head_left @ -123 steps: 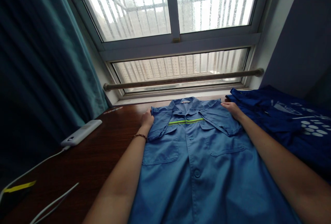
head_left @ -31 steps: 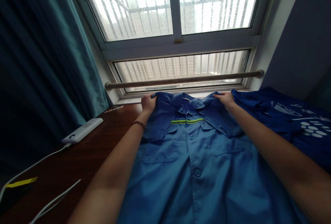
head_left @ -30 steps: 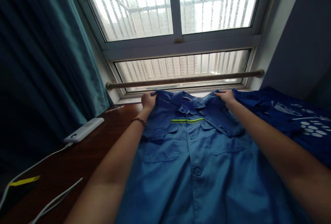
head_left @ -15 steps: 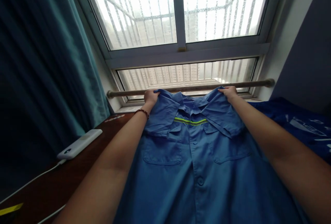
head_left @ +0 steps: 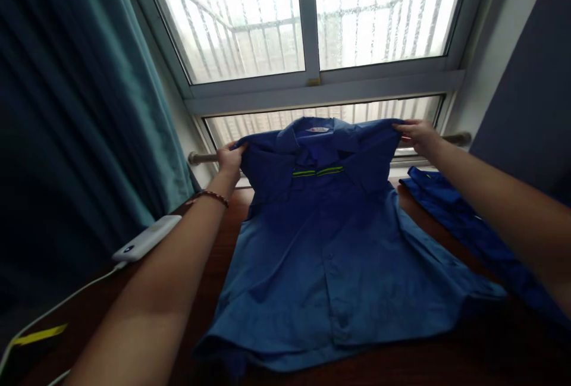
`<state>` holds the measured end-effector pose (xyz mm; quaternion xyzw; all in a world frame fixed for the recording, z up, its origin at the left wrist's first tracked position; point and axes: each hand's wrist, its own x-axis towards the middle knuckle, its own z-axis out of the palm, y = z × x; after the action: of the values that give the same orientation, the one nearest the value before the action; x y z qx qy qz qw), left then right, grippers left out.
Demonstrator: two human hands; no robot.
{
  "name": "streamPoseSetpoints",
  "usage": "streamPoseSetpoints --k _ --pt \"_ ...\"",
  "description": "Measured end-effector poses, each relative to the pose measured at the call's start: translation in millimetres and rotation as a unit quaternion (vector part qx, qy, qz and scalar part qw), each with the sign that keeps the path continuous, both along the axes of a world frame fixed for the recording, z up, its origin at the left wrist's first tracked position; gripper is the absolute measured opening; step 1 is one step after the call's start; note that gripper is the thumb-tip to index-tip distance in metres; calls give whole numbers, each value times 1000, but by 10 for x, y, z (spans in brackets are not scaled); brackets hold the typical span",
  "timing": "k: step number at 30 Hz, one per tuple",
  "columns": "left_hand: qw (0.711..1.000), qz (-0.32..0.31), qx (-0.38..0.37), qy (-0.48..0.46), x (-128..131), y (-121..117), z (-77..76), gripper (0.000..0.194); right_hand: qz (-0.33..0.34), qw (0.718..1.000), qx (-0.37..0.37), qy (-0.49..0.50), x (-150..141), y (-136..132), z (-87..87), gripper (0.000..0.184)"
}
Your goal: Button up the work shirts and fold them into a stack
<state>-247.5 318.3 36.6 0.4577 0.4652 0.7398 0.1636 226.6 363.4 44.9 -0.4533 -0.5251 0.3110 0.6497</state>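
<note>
A blue short-sleeved work shirt [head_left: 312, 243] hangs stretched between my hands, its buttoned front toward me and a yellow-green stripe across the chest. My left hand [head_left: 230, 159] pinches it at the left shoulder, and a braided bracelet circles that wrist. At the opposite shoulder, my right hand [head_left: 419, 135] is closed on the fabric. The collar, with a white label inside, stands up between them. The lower part of the shirt spreads over the dark brown wooden surface [head_left: 209, 273].
A white power bank [head_left: 147, 238] with a cable lies at the left beside the teal curtain [head_left: 147, 154]. Another dark blue garment [head_left: 464, 213] lies at the right. Behind the shirt are a horizontal rail [head_left: 203, 159] and the barred window [head_left: 250, 53]. A yellow strip [head_left: 40, 335] is at lower left.
Both hands have moved apart, pulling the shirt's shoulders wide. The collar has risen in front of the rail, and the shirt's hem has come into view.
</note>
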Motion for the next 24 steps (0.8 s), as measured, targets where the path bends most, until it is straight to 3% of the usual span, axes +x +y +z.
streamPoseSetpoints --k 4,7,9,12,14,16,19,24 --pt "998 14 -18 57 9 -921 -233 32 85 992 -51 -76 363 -768 -143 18" --pt "979 -13 -81 187 -42 -1825 -576 25 130 966 -78 -210 658 -1505 -441 21" --pt "931 -64 -156 324 -108 -2407 -867 19 204 909 -114 -344 802 -2009 -730 17" --pt "821 -97 -198 526 -219 -3035 -1269 25 248 834 -87 -486 880 -2615 -1150 10" --pt "786 -92 -204 577 -268 -3237 -1424 31 251 803 -65 -536 845 -2848 -1315 10" --pt "769 -90 -208 597 -282 -3297 -1461 32 231 795 -40 -559 769 -2949 -1362 11" --pt "743 -101 -194 633 -249 -3261 -1360 29 208 796 -6 -568 637 -2958 -1304 20" --pt "691 -143 -105 701 -237 -3260 -1081 24 301 728 -13 -616 557 -2969 -1165 26"
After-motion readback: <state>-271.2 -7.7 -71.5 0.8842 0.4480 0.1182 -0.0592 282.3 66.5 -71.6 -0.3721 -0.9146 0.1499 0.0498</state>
